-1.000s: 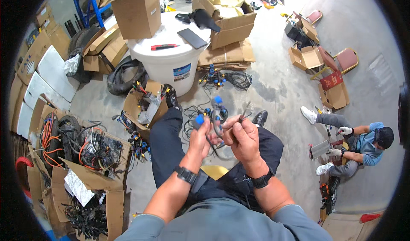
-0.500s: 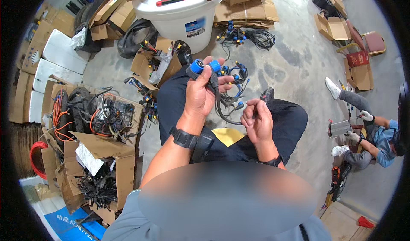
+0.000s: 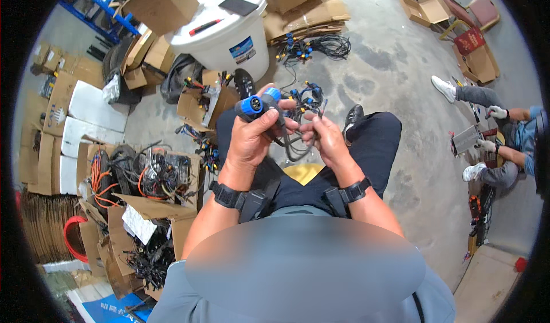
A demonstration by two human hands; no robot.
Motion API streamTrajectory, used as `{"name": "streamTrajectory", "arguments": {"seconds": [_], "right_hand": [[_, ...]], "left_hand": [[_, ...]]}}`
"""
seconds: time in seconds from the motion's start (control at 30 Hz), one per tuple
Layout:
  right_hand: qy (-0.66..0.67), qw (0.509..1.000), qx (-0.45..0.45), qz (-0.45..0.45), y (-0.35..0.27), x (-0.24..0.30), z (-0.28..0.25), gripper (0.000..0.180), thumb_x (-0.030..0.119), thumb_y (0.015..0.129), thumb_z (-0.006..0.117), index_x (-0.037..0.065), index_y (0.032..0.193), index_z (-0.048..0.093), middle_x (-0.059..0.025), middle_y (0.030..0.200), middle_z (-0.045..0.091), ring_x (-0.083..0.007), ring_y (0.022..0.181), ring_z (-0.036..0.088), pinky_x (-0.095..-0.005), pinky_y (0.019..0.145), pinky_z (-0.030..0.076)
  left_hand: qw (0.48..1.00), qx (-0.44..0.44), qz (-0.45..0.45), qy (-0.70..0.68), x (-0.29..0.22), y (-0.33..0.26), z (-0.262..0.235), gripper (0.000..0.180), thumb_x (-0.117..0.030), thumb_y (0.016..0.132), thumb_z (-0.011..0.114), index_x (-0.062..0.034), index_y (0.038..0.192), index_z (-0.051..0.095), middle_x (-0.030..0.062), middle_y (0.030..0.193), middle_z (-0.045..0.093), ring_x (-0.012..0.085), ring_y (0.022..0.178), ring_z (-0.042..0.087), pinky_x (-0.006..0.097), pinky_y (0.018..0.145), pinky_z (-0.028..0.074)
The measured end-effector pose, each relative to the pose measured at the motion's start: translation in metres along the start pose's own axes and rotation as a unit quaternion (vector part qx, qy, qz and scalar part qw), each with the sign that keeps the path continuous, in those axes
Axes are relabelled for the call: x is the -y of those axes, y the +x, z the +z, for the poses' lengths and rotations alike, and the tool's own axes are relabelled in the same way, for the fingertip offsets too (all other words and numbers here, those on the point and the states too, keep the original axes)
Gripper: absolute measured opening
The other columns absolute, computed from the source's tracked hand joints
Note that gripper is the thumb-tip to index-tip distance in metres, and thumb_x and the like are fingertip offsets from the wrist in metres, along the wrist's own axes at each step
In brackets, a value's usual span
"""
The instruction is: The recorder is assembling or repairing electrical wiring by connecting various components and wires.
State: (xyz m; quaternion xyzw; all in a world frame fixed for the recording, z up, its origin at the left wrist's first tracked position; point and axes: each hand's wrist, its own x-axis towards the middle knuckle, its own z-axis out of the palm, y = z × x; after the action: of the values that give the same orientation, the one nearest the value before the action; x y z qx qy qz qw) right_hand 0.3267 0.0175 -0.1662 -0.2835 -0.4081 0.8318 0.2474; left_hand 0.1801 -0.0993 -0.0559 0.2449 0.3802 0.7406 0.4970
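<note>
My left hand (image 3: 250, 135) is closed round a black cable with two blue-ringed plugs. One blue plug (image 3: 251, 105) faces up and shows its dark pin end; the other blue connector (image 3: 271, 95) sticks out beyond the fingers. The cable (image 3: 296, 151) hangs in a loop below my hands. My right hand (image 3: 327, 137) pinches the cable close to the left fingers. On the floor beyond lie several cables with blue connectors (image 3: 310, 97), partly hidden by my hands.
At the far left stands a white tub (image 3: 250, 52) with a red knife (image 3: 204, 27) and a phone (image 3: 238, 6) on its lid. Cartons of cables (image 3: 152, 254) line my left side. On the right, a gloved person (image 3: 507, 145) handles a metal box (image 3: 460, 142).
My right hand has come up and left along the cable, closer to my left hand. My left hand has shifted slightly left and down with the plugs, and the view has turned.
</note>
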Motion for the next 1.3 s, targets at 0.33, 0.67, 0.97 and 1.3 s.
{"name": "streamTrajectory", "arguments": {"seconds": [0.33,0.67,0.97,1.3], "right_hand": [[-0.089,0.993,0.005,-0.081,-0.026,-0.002,-0.017,0.049,0.014,0.089,0.063,-0.005,0.131,0.047,-0.0146,0.124,0.057,-0.0208,0.115,0.054,-0.0326,0.093,0.046],[-0.327,0.920,0.195,-0.097,-0.027,-0.018,0.033,0.049,0.024,0.092,0.059,-0.004,0.130,0.047,-0.0164,0.119,0.059,-0.0246,0.111,0.056,-0.0367,0.096,0.043],[-0.418,0.890,0.111,-0.142,-0.021,-0.014,0.038,0.021,0.017,0.092,0.055,0.000,0.099,0.046,-0.0268,0.087,0.058,-0.0469,0.086,0.058,-0.0487,0.072,0.045],[-0.490,0.847,0.170,-0.117,0.007,-0.010,0.035,0.025,0.020,0.091,0.056,-0.003,0.100,0.051,-0.0287,0.089,0.060,-0.0489,0.087,0.057,-0.0532,0.073,0.044]], "left_hand": [[0.999,-0.028,0.035,0.002,0.018,0.003,0.011,0.077,0.001,0.082,0.066,-0.0034,0.147,0.026,0.0198,0.122,0.060,0.0201,0.076,0.066,0.030,0.067,0.053],[0.998,-0.048,0.020,0.022,0.034,0.011,-0.006,0.081,-0.001,0.081,0.067,-0.0092,0.149,0.024,0.0174,0.126,0.055,0.0174,0.073,0.063,0.027,0.061,0.051],[0.999,-0.035,-0.017,0.001,0.045,0.018,-0.035,0.074,0.000,0.079,0.070,-0.0062,0.144,0.035,0.0213,0.126,0.056,0.0290,0.097,0.066,0.040,0.088,0.053],[0.989,-0.059,-0.135,-0.006,0.055,0.035,-0.064,0.018,-0.014,0.086,0.066,0.0025,0.083,0.070,0.0127,0.085,0.071,0.0241,0.088,0.067,0.038,0.088,0.051]]}}
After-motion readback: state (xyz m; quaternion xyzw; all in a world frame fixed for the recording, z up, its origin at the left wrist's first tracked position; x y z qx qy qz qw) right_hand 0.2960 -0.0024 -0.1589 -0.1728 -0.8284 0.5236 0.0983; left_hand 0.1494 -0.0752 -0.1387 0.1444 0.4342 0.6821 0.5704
